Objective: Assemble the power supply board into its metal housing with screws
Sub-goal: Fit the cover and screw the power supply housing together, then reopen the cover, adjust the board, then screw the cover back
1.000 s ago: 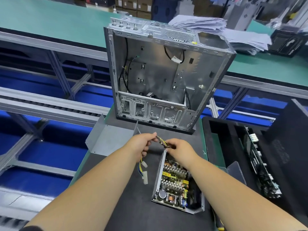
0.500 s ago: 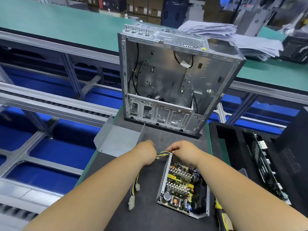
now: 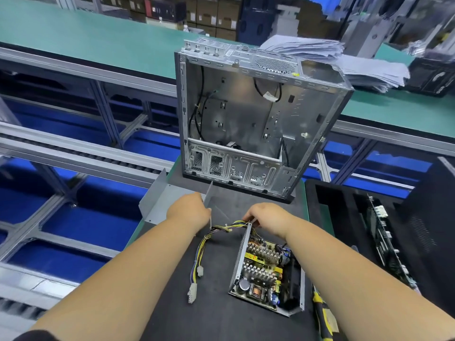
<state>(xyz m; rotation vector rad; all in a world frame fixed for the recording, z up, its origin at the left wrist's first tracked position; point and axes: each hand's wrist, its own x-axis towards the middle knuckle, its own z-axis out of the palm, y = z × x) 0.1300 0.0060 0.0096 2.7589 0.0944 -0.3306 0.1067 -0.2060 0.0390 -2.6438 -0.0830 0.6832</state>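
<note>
The left hand (image 3: 188,212) has let go of the wires (image 3: 221,228), fingers hidden, reaching the cover (image 3: 157,205) at ten o'clock; the right hand (image 3: 267,217) grips the housing (image 3: 242,252) edge, so closing up seems next.

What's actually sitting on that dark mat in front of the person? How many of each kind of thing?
Open computer case: 1
Power supply board in its metal tray: 1
Bent metal cover: 1
Wire bundle with white plugs: 1
Total: 4

The right hand holds the tray's far end; the left hand is at the cover.
</note>
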